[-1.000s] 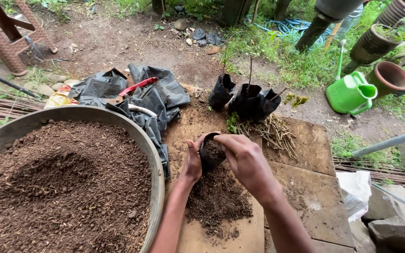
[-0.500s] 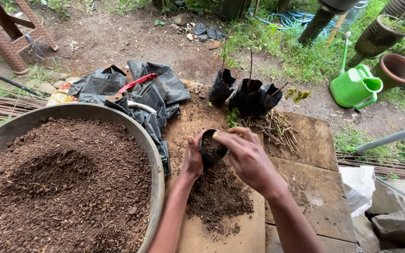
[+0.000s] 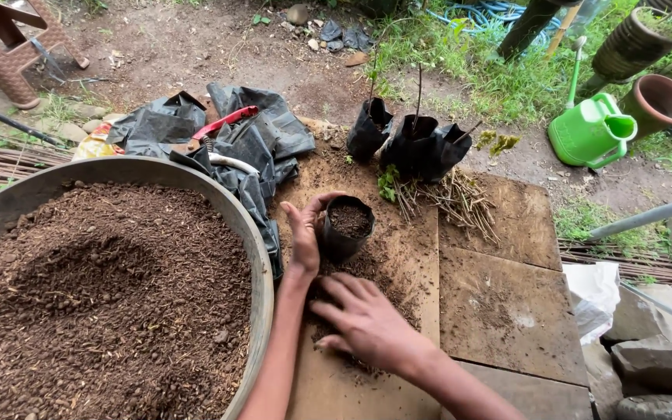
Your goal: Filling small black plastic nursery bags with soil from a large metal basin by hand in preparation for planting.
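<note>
Black nursery bag [image 3: 345,228], filled with soil near to its rim, stands upright in the curled left hand [image 3: 305,233]. Half a second ago the right hand [image 3: 363,323] was up at the bag's mouth; now it lies flat, fingers spread, on the loose soil pile [image 3: 367,272] just below the bag, holding nothing. Left of both hands sits a wide soil basin [image 3: 262,257]. Beyond the bag lie cuttings [image 3: 453,198] and two planted bags [image 3: 421,144] on the wooden board [image 3: 499,311], in a garden yard.
</note>
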